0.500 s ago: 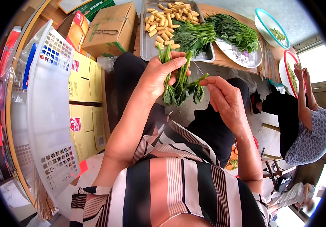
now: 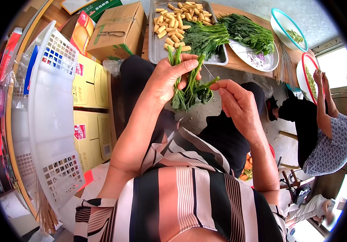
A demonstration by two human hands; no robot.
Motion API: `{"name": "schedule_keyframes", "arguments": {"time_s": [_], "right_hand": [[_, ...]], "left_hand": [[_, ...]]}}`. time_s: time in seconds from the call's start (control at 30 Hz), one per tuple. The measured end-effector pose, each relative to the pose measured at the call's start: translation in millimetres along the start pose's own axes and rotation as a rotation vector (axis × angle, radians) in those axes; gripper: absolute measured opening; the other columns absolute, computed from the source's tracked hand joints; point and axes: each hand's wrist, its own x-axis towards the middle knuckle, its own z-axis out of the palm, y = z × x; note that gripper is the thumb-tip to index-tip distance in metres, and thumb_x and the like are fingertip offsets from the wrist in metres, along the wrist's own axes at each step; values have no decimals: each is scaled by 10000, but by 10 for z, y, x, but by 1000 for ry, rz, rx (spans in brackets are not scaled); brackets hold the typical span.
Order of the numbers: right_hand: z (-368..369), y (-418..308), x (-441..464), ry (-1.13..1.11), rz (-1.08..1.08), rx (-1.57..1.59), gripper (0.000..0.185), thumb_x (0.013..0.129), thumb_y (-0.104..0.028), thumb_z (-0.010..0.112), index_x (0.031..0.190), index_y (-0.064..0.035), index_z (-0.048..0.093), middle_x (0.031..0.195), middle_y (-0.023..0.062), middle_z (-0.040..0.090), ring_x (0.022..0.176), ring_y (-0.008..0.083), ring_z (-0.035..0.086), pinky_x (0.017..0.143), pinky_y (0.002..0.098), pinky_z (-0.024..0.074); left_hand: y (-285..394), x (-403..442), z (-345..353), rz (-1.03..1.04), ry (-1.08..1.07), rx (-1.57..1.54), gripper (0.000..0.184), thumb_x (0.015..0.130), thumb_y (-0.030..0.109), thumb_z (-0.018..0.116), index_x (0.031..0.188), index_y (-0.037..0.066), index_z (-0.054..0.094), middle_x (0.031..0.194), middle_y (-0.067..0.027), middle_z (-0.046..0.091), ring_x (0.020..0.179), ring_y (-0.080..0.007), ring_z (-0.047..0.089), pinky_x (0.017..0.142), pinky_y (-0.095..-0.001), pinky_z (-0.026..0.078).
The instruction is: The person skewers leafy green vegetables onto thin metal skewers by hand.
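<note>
My left hand (image 2: 175,78) is closed around a bunch of leafy green stems (image 2: 185,97), whose cut ends poke up past the thumb and whose leaves hang below. Thumb and fingertips of my right hand (image 2: 236,101) pinch together at a thin skewer (image 2: 209,71), which slants up toward the greens. One green stem reaches right up to those fingertips; how it sits on the skewer is hard to make out. Beyond my hands, a metal tray (image 2: 153,44) carries short tan rolls (image 2: 177,26) and skewered greens (image 2: 205,38).
On the wooden table, more greens (image 2: 250,32) lie over a white oval plate (image 2: 272,62), beside loose skewers (image 2: 282,66). A teal-rimmed basin (image 2: 276,20) and red-rimmed basin (image 2: 302,76) stand rightward. Another person (image 2: 326,141) sits there. Boxes (image 2: 117,32) and a white plastic crate (image 2: 54,113) line my left.
My right hand has shifted slightly left and up, closer to the bunch. The stem end near its fingertips moved the same way. My left hand keeps its grip, almost still.
</note>
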Motion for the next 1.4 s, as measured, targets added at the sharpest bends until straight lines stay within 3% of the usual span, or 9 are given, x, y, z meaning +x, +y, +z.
{"name": "schedule_keyframes", "arguments": {"time_s": [0.6,1.1,1.2,1.27,1.3,1.4], "right_hand": [[43,18,-33,16,-14,-56,154,925,-74,493,994,13,600,552,9,406,507,58,373,469,245,331],[130,88,92,40,-87,-48,128,927,-74,499,936,3,601,556,20,425,506,62,373,466,249,330],[136,191,119,27,-42,-6,137,937,-87,501,907,6,597,548,-2,427,496,52,365,456,237,310],[95,247,168,42,109,269,157,951,-113,507,907,3,604,546,-44,405,487,30,348,445,211,278],[73,244,188,81,120,294,171,959,-141,517,934,0,608,558,-74,392,489,11,337,441,186,250],[86,231,238,168,114,378,168,926,-168,595,977,-9,611,607,-93,455,518,-9,359,448,175,253]], "left_hand": [[36,-33,-46,-67,-47,88,251,820,193,704,972,7,630,765,-57,633,655,-80,592,435,-173,334],[-23,-54,11,-112,-134,122,211,782,169,739,916,23,668,698,-7,615,514,-25,474,424,-167,318],[-112,-49,30,-3,-88,244,179,802,156,726,917,31,669,724,19,602,528,-15,456,423,-174,310],[-123,-52,59,87,-8,347,177,815,136,719,935,22,658,759,34,589,582,-8,452,469,-174,334],[-186,-3,37,159,35,402,179,821,130,718,919,15,623,767,39,569,638,-17,462,540,-187,376],[-267,28,2,252,65,633,198,819,144,724,886,22,582,737,36,553,671,-32,479,602,-204,406]]}}
